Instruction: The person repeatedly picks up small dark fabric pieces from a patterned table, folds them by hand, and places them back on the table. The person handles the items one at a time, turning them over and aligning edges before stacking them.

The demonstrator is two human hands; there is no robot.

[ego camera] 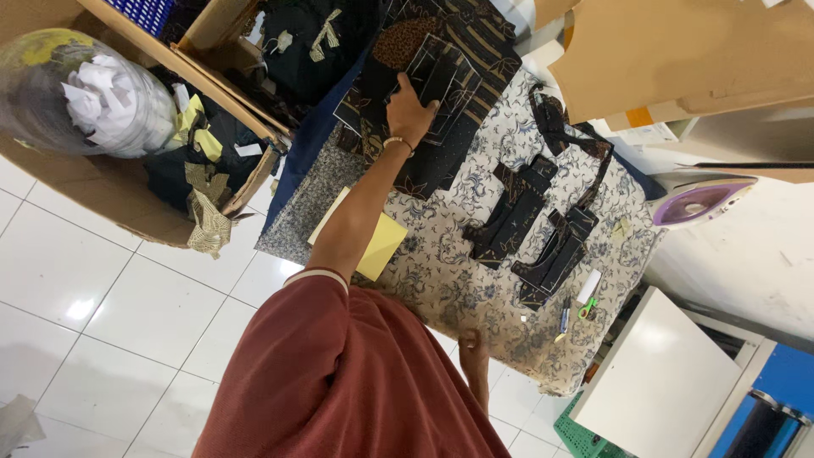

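Sorting of dark patterned fabric pieces on the tabletop, seemingly partly done.

The left hand [410, 108] lies flat with fingers spread, pressing on a small stack of dark brown patterned fabric panels with pale chalk lines [441, 76], which rests on a larger black and brown printed cloth [432, 161] at the far end of the tabletop covered with grey floral cloth [449, 271]; it pins the stack and does not grip it. The right hand [471, 346] is at the near edge of the tabletop, and I cannot tell how open it is or whether it holds something. Two groups of narrow black fabric pieces [513, 212] already lie arranged in the middle, near a yellow paper sheet [381, 246]. I judge that the small pieces are laid out, while the panel stack is not yet finished. A purple and white iron [699, 202] stands off to the side, and a cardboard box with fabric scraps [127, 203] is on the floor.
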